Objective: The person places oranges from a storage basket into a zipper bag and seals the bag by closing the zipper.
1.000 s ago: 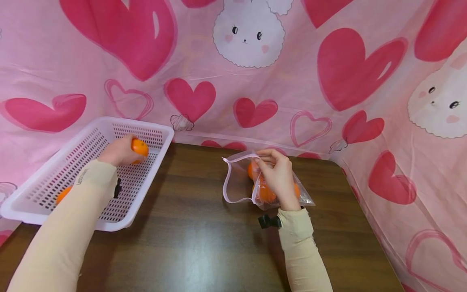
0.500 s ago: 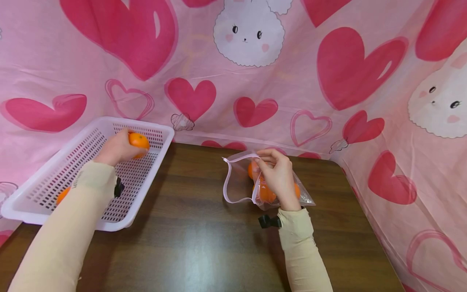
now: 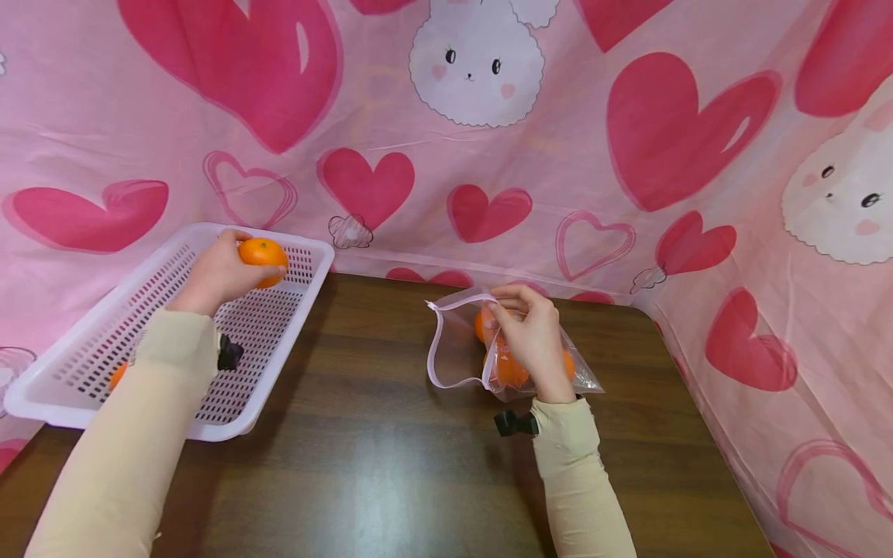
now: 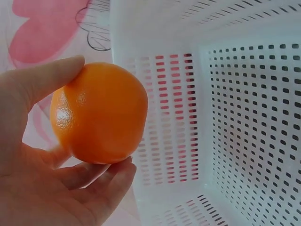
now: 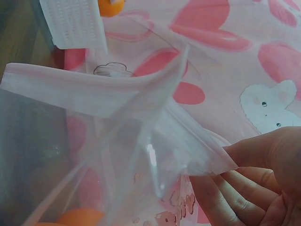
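My left hand (image 3: 219,273) grips an orange (image 3: 263,257) over the far part of the white basket (image 3: 279,368). In the left wrist view, thumb and fingers curl round the orange (image 4: 103,113), which is held up near the basket's rim. Partly hidden by my left sleeve, another orange (image 3: 118,375) lies in the basket. To the right, my right hand (image 3: 532,333) pinches the mouth edge of a clear zip bag (image 3: 456,349) that lies on the table with its mouth spread to the left. Several oranges (image 3: 512,370) are inside the bag, some behind the hand.
The brown wooden table (image 3: 363,465) stretches between basket and bag and along the front. A pink heart-patterned cloth (image 3: 391,101) hangs close behind the table and along its right side. Each wrist wears a small black camera mount (image 3: 515,423).
My left hand has lifted the orange upward and slightly toward the far side of the basket. The right hand and the bag have stayed in place.
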Tool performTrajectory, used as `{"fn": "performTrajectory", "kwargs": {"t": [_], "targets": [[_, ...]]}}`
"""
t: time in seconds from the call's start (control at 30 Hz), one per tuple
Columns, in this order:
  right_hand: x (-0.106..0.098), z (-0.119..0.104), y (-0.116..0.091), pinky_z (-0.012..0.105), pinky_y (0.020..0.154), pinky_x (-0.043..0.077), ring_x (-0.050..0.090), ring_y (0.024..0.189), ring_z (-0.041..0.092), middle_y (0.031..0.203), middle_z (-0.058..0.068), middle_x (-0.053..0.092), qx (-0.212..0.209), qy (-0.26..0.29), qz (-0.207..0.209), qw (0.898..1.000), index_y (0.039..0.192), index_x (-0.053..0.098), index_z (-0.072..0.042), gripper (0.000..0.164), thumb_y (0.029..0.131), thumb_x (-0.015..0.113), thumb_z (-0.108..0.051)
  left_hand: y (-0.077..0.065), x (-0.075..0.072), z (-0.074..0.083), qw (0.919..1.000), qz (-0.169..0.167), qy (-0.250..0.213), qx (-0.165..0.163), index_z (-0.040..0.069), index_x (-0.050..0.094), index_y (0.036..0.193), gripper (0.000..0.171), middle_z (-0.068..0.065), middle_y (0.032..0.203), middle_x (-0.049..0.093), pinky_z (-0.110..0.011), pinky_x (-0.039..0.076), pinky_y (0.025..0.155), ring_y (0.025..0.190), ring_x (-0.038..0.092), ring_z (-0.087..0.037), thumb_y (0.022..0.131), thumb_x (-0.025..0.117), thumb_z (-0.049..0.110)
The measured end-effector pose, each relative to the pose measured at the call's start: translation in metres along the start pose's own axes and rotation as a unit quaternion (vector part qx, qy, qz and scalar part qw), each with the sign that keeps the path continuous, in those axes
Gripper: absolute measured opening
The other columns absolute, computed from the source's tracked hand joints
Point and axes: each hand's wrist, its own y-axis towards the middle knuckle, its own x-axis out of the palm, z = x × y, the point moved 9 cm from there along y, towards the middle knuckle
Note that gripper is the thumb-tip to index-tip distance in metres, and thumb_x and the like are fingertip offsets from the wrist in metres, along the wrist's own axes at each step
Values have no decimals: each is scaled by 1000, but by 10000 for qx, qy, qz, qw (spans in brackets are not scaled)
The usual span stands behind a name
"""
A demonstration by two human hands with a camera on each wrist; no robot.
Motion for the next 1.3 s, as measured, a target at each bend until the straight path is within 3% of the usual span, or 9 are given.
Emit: {"fn": "performTrajectory", "kwargs": {"t": [0.37,0.53,1.3], "targets": [[-1,0,-1,23,78,57,73,85,20,97,10,75,68,-11,-20,10000,107,74,-3,16,92,76,-6,-3,-5,5,9993,277,-218,-89,-9,25,149,88,-36,135,40,-66,44,96,115,42,-53,93,70,42],[-1,0,0,26,81,57,73,87,21,97,10,75,65,-45,-10,10000,107,74,-3,15,92,76,-6,-4,-7,10,9988,354,-339,-38,-8,25,149,92,-35,135,40,-66,44,95,115,42,-53,92,69,50],[0,-2,-1,27,81,57,73,87,21,97,10,76,46,-67,-21,10000,107,74,-3,15,92,76,-5,-14,-7,55,9929,957,-677,204,-1,29,146,88,-30,135,47,-58,44,94,114,47,-47,90,67,56]]}}
